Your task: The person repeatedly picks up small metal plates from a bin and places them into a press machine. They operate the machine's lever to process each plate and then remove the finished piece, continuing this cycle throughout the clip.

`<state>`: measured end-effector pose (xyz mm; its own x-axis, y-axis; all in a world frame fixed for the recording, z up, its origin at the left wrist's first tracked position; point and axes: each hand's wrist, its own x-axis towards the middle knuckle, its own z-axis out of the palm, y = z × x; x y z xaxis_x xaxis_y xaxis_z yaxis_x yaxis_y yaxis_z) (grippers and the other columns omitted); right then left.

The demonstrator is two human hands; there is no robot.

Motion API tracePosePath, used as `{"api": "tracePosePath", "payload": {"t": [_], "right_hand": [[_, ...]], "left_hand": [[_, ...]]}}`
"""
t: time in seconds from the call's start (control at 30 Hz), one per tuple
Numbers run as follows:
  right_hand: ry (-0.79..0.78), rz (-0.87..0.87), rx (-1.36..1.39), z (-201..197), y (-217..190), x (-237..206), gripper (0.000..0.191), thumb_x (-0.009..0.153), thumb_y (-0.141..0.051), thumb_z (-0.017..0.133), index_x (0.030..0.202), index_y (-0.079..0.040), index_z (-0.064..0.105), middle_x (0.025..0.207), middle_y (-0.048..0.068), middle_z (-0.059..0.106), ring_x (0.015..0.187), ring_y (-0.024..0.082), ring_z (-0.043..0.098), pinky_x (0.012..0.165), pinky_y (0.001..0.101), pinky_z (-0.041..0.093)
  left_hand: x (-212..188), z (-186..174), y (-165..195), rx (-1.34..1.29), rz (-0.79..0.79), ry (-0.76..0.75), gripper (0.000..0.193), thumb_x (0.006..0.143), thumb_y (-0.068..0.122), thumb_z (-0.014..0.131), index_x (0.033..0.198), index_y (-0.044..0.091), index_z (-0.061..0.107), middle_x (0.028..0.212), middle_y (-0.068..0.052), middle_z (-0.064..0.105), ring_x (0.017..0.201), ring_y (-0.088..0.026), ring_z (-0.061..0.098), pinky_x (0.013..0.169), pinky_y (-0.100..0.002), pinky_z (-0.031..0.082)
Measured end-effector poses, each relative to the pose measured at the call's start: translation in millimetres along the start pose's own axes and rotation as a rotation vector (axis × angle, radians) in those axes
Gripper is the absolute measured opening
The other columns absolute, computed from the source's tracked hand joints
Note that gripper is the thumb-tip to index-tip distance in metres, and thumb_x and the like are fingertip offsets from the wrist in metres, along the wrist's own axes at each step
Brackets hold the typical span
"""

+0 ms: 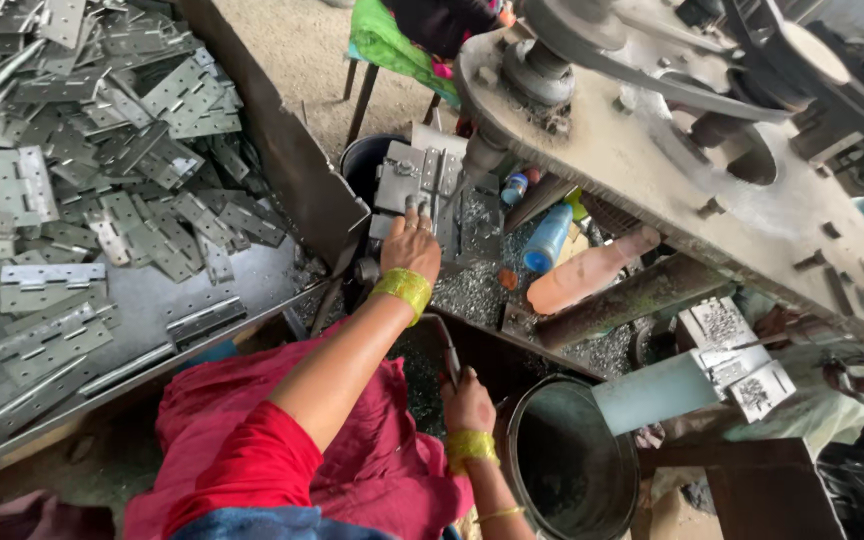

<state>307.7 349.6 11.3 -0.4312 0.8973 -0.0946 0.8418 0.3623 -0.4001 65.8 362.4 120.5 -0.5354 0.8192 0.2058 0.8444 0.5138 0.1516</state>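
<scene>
My left hand (411,243), with a yellow bangle at the wrist, reaches forward and presses a grey metal hinge (436,182) flat on the drill table under the spindle (479,158). My right hand (468,400), also with a yellow bangle, is closed around a curved metal lever handle (446,345) low beside my red-clothed lap. Metal shavings cover the machine bed around the hinge.
A steel tray (252,280) at the left holds several loose hinges (102,150). A dark bucket (567,460) stands below right. A blue bottle (548,237) and an orange bottle (592,275) lie by the machine's big grey arm (702,190). Another person's hand (857,380) is at the right.
</scene>
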Motion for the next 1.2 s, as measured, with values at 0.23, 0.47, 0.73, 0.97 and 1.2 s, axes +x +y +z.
{"api": "tracePosePath", "payload": {"t": [0.23, 0.47, 0.73, 0.97, 1.2], "right_hand": [[-0.099, -0.030, -0.067, -51, -10, 47, 0.042, 0.088, -0.046, 0.066, 0.112, -0.011, 0.068, 0.101, 0.025, 0.074, 0.100, 0.043, 0.070, 0.086, 0.0521, 0.055], [-0.059, 0.054, 0.057, -7, -1, 1, 0.046, 0.091, -0.049, 0.061, 0.110, -0.007, 0.067, 0.101, 0.025, 0.073, 0.097, 0.046, 0.070, 0.082, 0.0532, 0.055], [-0.003, -0.100, -0.049, -52, -7, 46, 0.046, 0.090, -0.048, 0.064, 0.104, -0.004, 0.068, 0.100, 0.027, 0.072, 0.100, 0.045, 0.069, 0.082, 0.0530, 0.055], [-0.090, 0.054, 0.074, -21, -13, 4, 0.044, 0.091, -0.046, 0.060, 0.115, -0.009, 0.066, 0.100, 0.026, 0.072, 0.100, 0.046, 0.067, 0.084, 0.0532, 0.053], [0.008, -0.090, 0.038, -52, -7, 37, 0.044, 0.090, -0.048, 0.065, 0.108, -0.009, 0.071, 0.102, 0.024, 0.073, 0.102, 0.044, 0.067, 0.085, 0.0520, 0.053]], "left_hand": [[25, -15, 2, 0.087, -0.036, -0.174, 0.034, 0.104, 0.020, 0.047, 0.118, 0.010, 0.077, 0.156, -0.012, 0.051, 0.154, -0.028, 0.030, 0.113, -0.039, 0.029], [20, -7, 7, 0.038, -0.063, -0.031, 0.039, 0.099, 0.021, 0.048, 0.130, 0.008, 0.069, 0.157, -0.008, 0.045, 0.151, -0.030, 0.024, 0.109, -0.042, 0.027], [38, -29, -3, 0.175, -0.034, -0.204, 0.039, 0.100, 0.021, 0.049, 0.134, 0.013, 0.067, 0.162, -0.009, 0.039, 0.153, -0.032, 0.021, 0.117, -0.053, 0.016], [40, -21, -4, 0.074, -0.072, -0.093, 0.042, 0.099, 0.020, 0.048, 0.136, 0.011, 0.065, 0.164, -0.007, 0.036, 0.154, -0.034, 0.019, 0.119, -0.060, 0.009], [63, -18, -2, 0.121, -0.091, -0.166, 0.044, 0.103, 0.028, 0.042, 0.140, 0.014, 0.062, 0.168, -0.005, 0.028, 0.157, -0.035, 0.013, 0.121, -0.061, 0.001]]}}
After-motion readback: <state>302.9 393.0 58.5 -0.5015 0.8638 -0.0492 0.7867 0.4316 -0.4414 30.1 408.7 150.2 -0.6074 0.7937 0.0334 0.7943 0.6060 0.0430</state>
